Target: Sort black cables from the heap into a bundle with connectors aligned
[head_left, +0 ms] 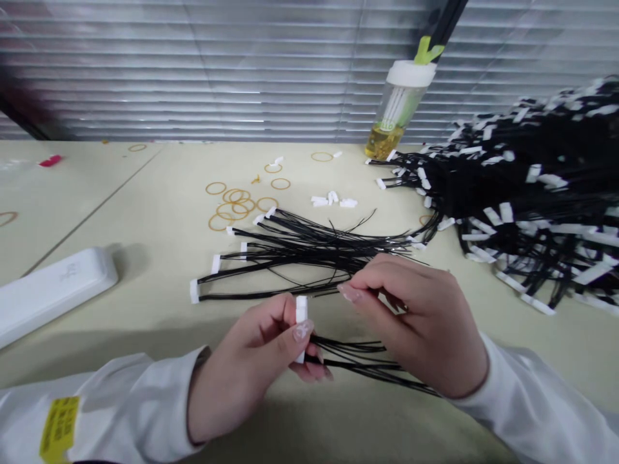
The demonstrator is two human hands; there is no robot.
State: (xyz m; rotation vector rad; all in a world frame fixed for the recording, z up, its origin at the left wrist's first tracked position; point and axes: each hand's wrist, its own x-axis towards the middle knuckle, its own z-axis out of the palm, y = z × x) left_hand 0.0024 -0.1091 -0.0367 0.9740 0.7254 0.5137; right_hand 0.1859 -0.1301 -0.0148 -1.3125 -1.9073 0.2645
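Note:
My left hand (246,364) pinches a small white plastic connector (301,316) upright between thumb and fingers. Thin black wires (360,356) run from that connector to the right, below my right hand. My right hand (411,325) is curled just beside it, with its fingertips closed on black wire. Directly ahead on the table lies a loose bundle of black wires with white connectors on their ends (314,248), not touching either hand. A much larger heap of the same wired connectors (532,200) lies to the right, just past my right hand.
Several rubber bands (232,206) and loose white connectors (331,200) lie on the beige table (120,212) beyond the bundle. A white plastic case (51,299) sits at the left edge. A clear bottle with a white lid (396,116) stands at the back, before window blinds (193,71).

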